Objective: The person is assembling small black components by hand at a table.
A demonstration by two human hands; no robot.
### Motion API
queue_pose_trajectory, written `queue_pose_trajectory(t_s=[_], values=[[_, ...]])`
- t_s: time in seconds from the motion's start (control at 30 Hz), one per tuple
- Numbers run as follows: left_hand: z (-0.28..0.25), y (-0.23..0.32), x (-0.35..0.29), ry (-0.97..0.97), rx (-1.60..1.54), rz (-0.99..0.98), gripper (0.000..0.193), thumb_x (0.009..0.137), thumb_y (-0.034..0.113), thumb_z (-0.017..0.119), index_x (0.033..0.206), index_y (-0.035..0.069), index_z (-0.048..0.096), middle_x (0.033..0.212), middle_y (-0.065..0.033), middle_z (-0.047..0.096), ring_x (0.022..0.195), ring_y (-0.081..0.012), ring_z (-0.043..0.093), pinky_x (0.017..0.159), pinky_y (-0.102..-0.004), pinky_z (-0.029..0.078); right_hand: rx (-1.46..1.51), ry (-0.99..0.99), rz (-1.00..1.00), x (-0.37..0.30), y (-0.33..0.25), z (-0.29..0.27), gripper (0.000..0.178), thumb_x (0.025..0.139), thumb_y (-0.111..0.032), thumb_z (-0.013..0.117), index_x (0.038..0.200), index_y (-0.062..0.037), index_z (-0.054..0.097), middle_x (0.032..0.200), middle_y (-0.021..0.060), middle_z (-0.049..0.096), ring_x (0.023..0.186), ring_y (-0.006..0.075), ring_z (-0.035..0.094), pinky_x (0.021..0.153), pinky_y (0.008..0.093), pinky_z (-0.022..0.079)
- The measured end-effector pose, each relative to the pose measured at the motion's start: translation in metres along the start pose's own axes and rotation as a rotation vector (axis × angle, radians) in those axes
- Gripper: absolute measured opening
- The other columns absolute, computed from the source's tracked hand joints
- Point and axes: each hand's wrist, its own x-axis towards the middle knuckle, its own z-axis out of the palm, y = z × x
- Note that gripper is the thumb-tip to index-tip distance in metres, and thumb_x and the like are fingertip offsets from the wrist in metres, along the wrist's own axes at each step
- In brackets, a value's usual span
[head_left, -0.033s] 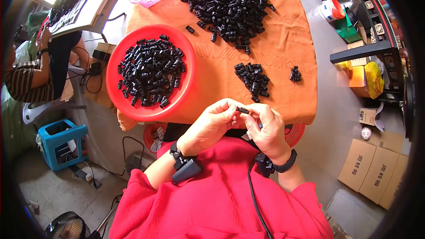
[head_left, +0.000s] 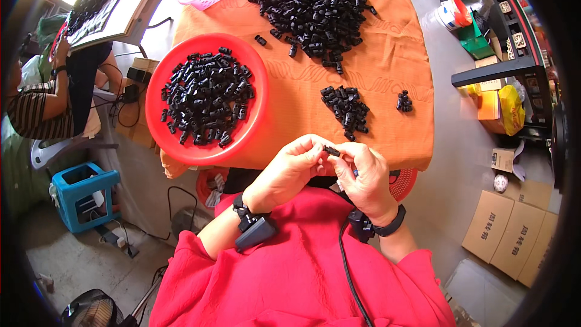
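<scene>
Just past the table's near edge, a small black plastic part [head_left: 331,151], dark and roughly cylindrical, is pinched between my two hands. My left hand [head_left: 295,160] has its thumb and forefinger on one end, and my right hand [head_left: 368,181] closes on the other. Something blue shows by the right fingers, too small to make out. Similar black parts form a large heap [head_left: 315,15] at the far side, a smaller pile [head_left: 346,111] just beyond my hands and a little cluster [head_left: 404,102] to the right. More of them fill a red basin [head_left: 259,75] on the left.
An orange cloth [head_left: 290,112] covers the table, with a pink basket [head_left: 206,1] at its far left. A person [head_left: 57,94] sits at left near a blue stool [head_left: 78,200]. Cardboard boxes [head_left: 505,230] and a dark shelf [head_left: 526,66] stand at right. A cable [head_left: 349,266] runs down my front.
</scene>
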Motion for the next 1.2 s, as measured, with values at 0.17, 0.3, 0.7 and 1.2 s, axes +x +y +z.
queue_pose_trajectory(t_s=[0.17,0.3,0.7,1.2], values=[[-0.011,-0.007,0.001,-0.02,-0.042,0.015,0.021,0.1,0.029,0.06,0.106,0.008,0.059,0.101,-0.002,0.065,0.092,-0.0129,0.062,0.086,-0.0312,0.049,-0.094,-0.043,-0.081,0.002,-0.005,-0.003,0.029,0.079,-0.005,0.078,0.102,-0.0049,0.062,0.072,0.0072,0.063,0.058,0.0249,0.06,0.054,0.0356,0.048],[-0.011,-0.008,0.0,0.009,0.013,0.054,0.02,0.101,0.029,0.059,0.103,0.009,0.057,0.098,-0.0016,0.064,0.09,-0.012,0.061,0.083,-0.03,0.049,0.092,-0.045,0.082,-0.002,-0.01,0.001,0.036,0.079,-0.008,0.08,0.11,-0.0038,0.063,0.071,0.0054,0.062,0.056,0.0236,0.057,0.054,0.0348,0.047],[-0.004,-0.012,-0.001,0.009,0.074,0.02,0.024,0.102,0.03,0.056,0.109,0.008,0.059,0.102,-0.0027,0.063,0.091,-0.0113,0.059,0.084,-0.0299,0.049,0.081,-0.08,0.017,0.001,-0.009,0.001,0.038,0.082,-0.004,0.076,0.118,-0.0043,0.062,0.075,0.0096,0.064,0.061,0.0224,0.063,0.056,0.0327,0.05],[-0.004,-0.011,-0.005,0.012,0.203,0.014,0.021,0.102,0.029,0.057,0.104,0.009,0.059,0.094,0.0011,0.059,0.084,-0.01,0.053,0.077,-0.0245,0.044,0.408,-0.131,0.422,0.002,-0.021,-0.004,0.008,0.101,-0.01,0.058,0.104,-0.0029,0.058,0.074,0.0049,0.064,0.057,0.006,0.057,0.05,0.023,0.047]])
